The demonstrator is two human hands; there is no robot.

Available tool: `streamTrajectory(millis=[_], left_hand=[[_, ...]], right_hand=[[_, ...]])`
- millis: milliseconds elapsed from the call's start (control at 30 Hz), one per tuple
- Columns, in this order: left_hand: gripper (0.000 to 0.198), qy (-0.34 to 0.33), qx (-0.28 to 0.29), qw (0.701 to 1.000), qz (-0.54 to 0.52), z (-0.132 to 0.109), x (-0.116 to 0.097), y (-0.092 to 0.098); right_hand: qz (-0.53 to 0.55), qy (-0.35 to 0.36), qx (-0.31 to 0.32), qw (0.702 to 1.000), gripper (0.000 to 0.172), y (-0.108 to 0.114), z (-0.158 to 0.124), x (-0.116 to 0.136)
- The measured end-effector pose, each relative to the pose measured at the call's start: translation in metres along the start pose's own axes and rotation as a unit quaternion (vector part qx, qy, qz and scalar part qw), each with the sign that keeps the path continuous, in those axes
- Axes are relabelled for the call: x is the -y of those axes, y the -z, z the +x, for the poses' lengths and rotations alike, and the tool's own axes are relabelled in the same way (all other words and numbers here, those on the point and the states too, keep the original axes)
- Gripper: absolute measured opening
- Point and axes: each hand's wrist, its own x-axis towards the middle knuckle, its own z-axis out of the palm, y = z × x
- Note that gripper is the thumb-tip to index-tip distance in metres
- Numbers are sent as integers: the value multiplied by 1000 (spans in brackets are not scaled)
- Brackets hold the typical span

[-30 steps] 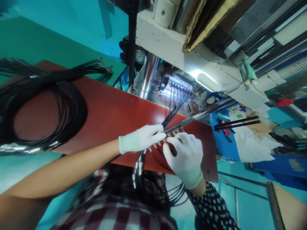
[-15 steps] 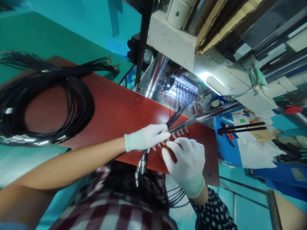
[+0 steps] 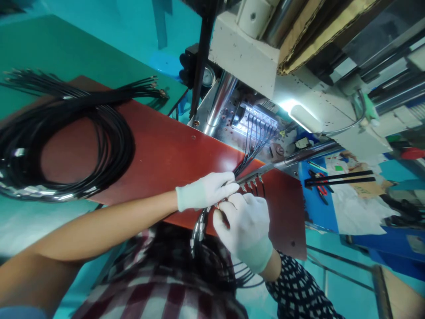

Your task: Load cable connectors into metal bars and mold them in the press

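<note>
My left hand (image 3: 214,189), in a white glove with a pale green cuff, pinches a narrow metal bar (image 3: 254,174) at the front of the red-brown board. Small metal-tipped cable ends (image 3: 255,182) stand in a row along the bar's near side. My right hand (image 3: 247,228), gloved alike, is closed at the left part of this row, its thumb and fingertips together on a cable end that they mostly hide. Below the left hand, a bundle of black cables (image 3: 200,226) hangs over the board's edge onto my lap. Other black cables (image 3: 250,153) run from beside the left fingers into the lit machine fixture.
On the left, a large coil of black cables (image 3: 116,146) lies on the red-brown board (image 3: 162,150) and overlaps the green table (image 3: 63,48). Ahead stands a press machine (image 3: 245,57) with a lit metal fixture (image 3: 255,122). Red-handled pliers (image 3: 321,188) lie on a blue surface at right.
My right hand has moved left along the row of cable ends, closer to my left hand, uncovering the ends at right. My left hand keeps its hold on the bar. The view has shifted slightly.
</note>
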Motion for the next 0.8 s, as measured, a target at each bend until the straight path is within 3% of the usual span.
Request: streamTrajectory(millis=[167, 267, 400, 467, 567, 700, 733, 800], left_hand=[[35, -25, -5, 1000, 12, 2, 5, -2], [36, -34, -7, 999, 12, 2, 9, -3], [39, -30, 8, 999, 33, 1, 7, 0], [40, -24, 18, 997, 73, 2, 1, 0], [41, -13, 37, 989, 140, 7, -12, -6], [37, -14, 64, 977, 204, 23, -22, -20], [35, -19, 42, 978, 205, 31, -22, -21], [28, -12, -69, 988, 138, 52, -18, -17]], right_hand=[[-14, -16, -10, 1000, 14, -12, 3, 12], [7, -3, 5, 1000, 15, -8, 3, 6], [42, 5, 5, 999, 12, 12, 5, -45], [-13, -24, -17, 999, 24, 21, 6, -81], [-50, 21, 61, 997, 34, 27, 6, -124], [1, 27, 155, 988, 28, 25, -4, -153], [8, 8, 161, 987, 28, 24, -10, -159], [11, -36, 172, 984, 29, 19, -24, -171]])
